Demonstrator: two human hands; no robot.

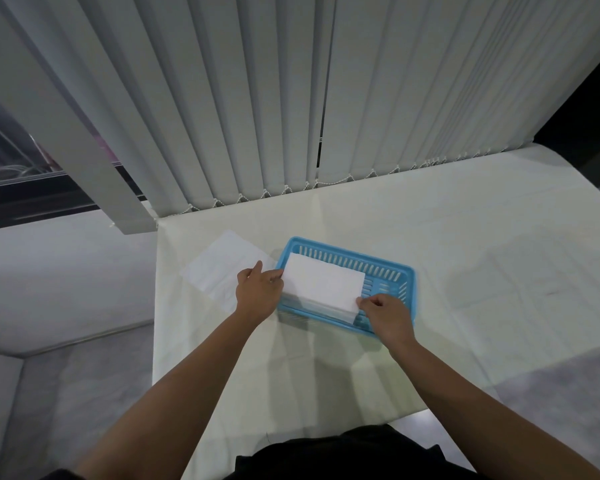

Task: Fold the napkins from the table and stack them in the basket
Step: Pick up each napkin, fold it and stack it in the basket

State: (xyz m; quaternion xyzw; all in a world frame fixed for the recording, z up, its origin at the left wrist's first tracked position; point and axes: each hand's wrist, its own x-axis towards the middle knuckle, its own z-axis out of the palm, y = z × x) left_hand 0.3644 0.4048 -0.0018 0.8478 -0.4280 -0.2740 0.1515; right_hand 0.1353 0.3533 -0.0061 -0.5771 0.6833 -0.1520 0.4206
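Blue basket (392, 271), seemingly white napkins (321, 285)

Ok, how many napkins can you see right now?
2 distinct: a folded napkin atop the pile in the blue basket, and an unfolded napkin flat on the table, left. Folded layers beneath can't be counted.

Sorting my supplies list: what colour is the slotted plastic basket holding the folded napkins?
Light blue; the slotted plastic basket shows best in the head view.
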